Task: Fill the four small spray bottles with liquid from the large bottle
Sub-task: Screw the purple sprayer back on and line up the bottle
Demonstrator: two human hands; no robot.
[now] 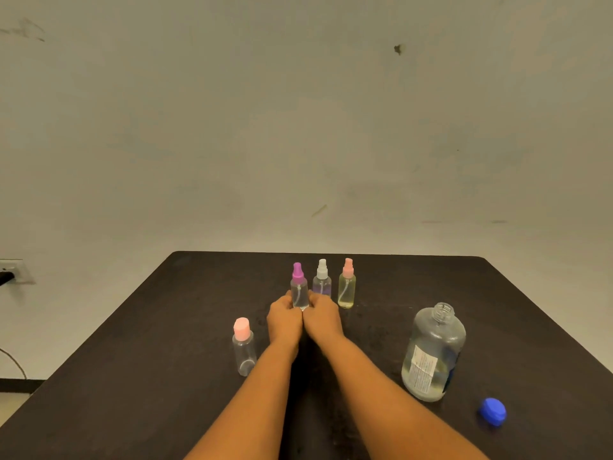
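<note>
Left grip (285,318) and right grip (322,317) clasp the magenta-topped spray bottle (299,288), middle of the counter (166,327) toward its far edge.
Bottle upright, long axis vertical, nozzle up. White-topped sprayer (321,281) and pink-topped sprayer (347,290) beside it look filled; pink-capped bottle (244,350) toward the left edge looks empty, probably the one left. Large bottle (433,353) stands uncapped, right side.

Dim, yellowish light; soft overall focus; wide-angle bending at edges; faint shadows under bottles.
</note>
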